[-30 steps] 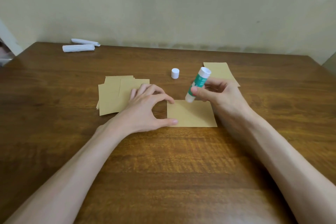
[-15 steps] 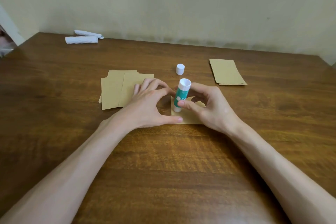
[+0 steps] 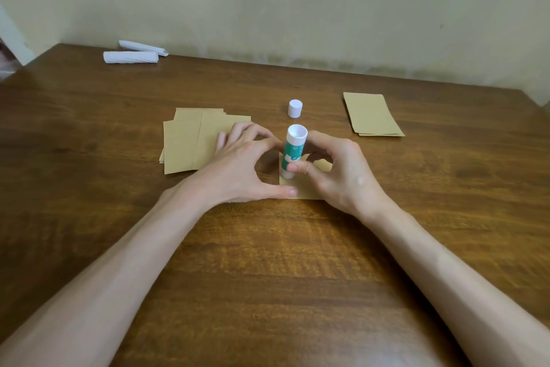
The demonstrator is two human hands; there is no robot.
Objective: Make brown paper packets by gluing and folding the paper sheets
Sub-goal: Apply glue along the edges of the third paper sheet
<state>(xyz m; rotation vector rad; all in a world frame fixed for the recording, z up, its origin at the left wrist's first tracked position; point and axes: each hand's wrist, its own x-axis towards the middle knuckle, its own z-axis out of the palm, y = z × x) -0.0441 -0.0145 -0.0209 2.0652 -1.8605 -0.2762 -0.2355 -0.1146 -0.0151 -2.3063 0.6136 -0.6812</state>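
Right hand (image 3: 342, 176), at the centre of the frame, is clasping a glue stick between thumb and curled fingers. The left hand (image 3: 238, 170), just left of it, is grasping nothing. It is arching over the work with its thumb tip pressing down near the lower left corner of a brown sheet, probably to stop the paper sliding under the rubbing.

The wooden table (image 3: 268, 277) is filling most of the frame and carrying everything. Left of centre, a stack of brown sheets (image 3: 184, 146) is lying fanned, partly under the left fingers and probably waiting as supply within easy reach. At the upper right, a neater pile of brown paper (image 3: 372, 116) is sitting well apart from the gluing, which looks like a way of keeping finished pieces clean, though I cannot tell whether these are folded. The sheet (image 3: 306, 191) being worked is lying flat between the two hands, mostly hidden by them. Two white rolls (image 3: 131, 57) are lying at the upper left, away from the work.

The glue stick (image 3: 293, 152) is standing nearly upright with its lower end down at the sheet's left edge, which suits laying a strip of glue along that side. Its white cap (image 3: 295, 108) is standing just above it in the frame, set aside until the stick needs closing.
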